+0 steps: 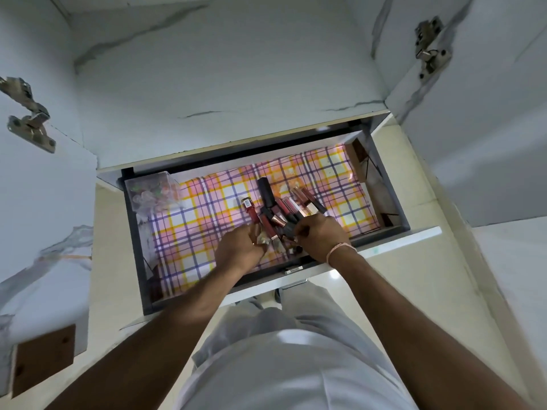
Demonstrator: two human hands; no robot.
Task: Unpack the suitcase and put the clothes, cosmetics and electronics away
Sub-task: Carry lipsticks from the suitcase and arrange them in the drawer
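While both hands reach down into the open grey pull-out drawer (pixel 387 184), a loose bundle of slim red, black and rose-gold lipstick and gloss tubes (pixel 284 211) lies fanned on the drawer's pink, yellow and blue checked paper liner (pixel 207 202), just inside the drawer's front edge and near its middle. The right hand (pixel 318 236) has its fingers curled round the near ends of several tubes; the left hand (pixel 238 247) is curled beside them and appears to pinch a small glittery piece, though what exactly it holds is too blurred to tell.

These tubes look light, rigid and smooth-sided, so they will likely roll or slip apart if squeezed as a bunch; taking each one across its middle, or cupping the near ends together, seems safest.

In the drawer's far left corner stands a clear plastic box (pixel 151 193) holding small pale and coloured pieces. At the drawer's right end brown cardboard (pixel 356 156) shows beneath the liner.
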